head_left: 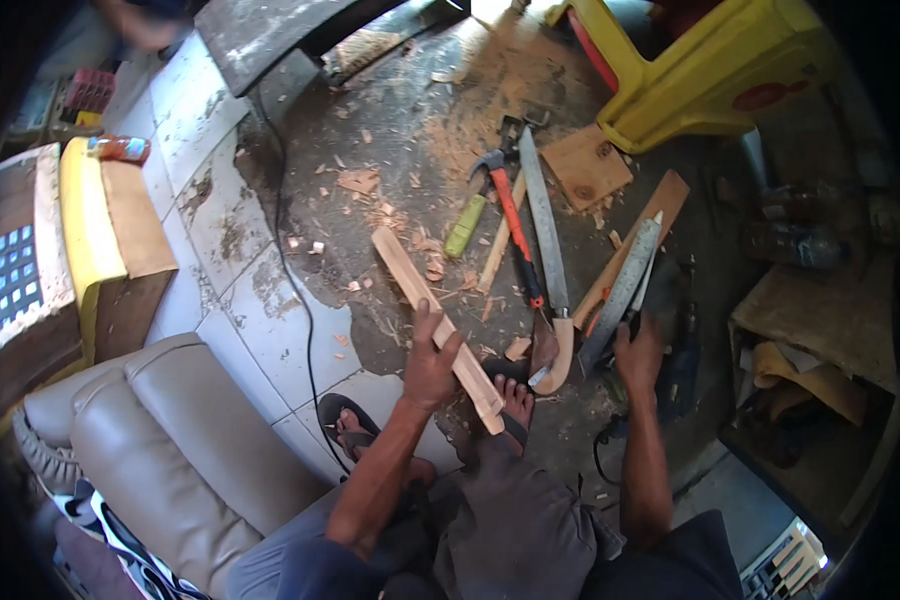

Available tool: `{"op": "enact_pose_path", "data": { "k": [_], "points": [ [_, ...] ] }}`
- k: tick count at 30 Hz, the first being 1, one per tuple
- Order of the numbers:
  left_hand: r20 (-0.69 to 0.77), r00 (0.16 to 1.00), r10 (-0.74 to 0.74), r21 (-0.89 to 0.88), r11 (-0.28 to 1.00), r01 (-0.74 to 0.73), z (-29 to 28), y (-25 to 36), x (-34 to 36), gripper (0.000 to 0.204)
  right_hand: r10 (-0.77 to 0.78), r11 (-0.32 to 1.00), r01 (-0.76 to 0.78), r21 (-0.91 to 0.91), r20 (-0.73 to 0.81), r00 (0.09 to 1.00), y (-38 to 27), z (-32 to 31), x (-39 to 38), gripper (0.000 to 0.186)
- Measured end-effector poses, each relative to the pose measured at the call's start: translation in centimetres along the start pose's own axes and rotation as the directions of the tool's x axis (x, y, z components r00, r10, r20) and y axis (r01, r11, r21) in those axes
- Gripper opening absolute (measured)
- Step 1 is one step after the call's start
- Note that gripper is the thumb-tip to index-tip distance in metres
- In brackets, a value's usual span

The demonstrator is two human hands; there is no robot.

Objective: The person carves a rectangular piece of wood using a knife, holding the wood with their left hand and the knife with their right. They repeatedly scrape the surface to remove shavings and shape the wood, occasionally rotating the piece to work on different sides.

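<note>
My left hand is closed round a pale, squared length of wood, which slants from the wood shavings down to my foot. My right hand is low at the right, fingers curled by a dark handle and a narrow pale blade. What it grips is partly hidden. Beside it lies a broad grey blade over a brown wooden strip. Between my hands are a claw hammer with a red and black handle, a long machete with a curved wooden handle, and a green-handled tool.
Shavings litter the dark floor. A square wood board lies near a yellow plastic stool. A black cable crosses the tiles at left, by a beige padded seat. An open wooden box stands at right. Another person's hand shows top left.
</note>
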State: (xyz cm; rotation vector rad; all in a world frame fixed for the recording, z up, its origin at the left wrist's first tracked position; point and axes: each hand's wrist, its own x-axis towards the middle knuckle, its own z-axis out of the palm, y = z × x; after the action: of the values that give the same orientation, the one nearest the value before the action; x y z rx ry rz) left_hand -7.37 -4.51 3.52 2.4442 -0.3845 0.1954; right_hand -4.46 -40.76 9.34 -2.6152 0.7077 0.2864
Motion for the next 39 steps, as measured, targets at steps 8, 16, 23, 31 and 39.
{"op": "enact_pose_path", "data": {
  "k": [8, 16, 23, 31, 39],
  "points": [
    [0.055, 0.988, -0.147, 0.062, 0.988, 0.144, -0.1, -1.8, 0.7, 0.061, 0.227, 0.852, -0.235, 0.467, 0.075, 0.971, 0.6, -1.6, 0.0, 0.05],
    [0.147, 0.92, -0.363, 0.146, 0.928, 0.343, -4.5, -3.5, 2.5, 0.063, 0.003, 0.668, -0.031, 0.743, 0.039, 0.999, -5.9, -4.6, -8.2, 0.057],
    [0.151, 0.902, -0.406, 0.055, 0.914, 0.402, -2.8, -4.3, -0.2, 0.07, -0.207, 0.696, -0.071, 0.714, 0.295, 0.933, -8.6, -1.6, -10.8, 0.056],
    [0.224, 0.861, -0.456, 0.125, 0.89, 0.439, 0.1, 3.1, -0.3, 0.073, -0.653, 0.725, 0.586, 0.363, 0.092, 0.752, -10.7, -0.2, -9.8, 0.051],
    [-0.002, 0.879, -0.477, -0.065, 0.877, 0.476, -0.5, 2.4, 1.1, 0.063, -0.733, 0.665, 0.746, 0.044, 0.229, 0.64, -11.1, 3.4, -9.6, 0.06]
  ]
}}
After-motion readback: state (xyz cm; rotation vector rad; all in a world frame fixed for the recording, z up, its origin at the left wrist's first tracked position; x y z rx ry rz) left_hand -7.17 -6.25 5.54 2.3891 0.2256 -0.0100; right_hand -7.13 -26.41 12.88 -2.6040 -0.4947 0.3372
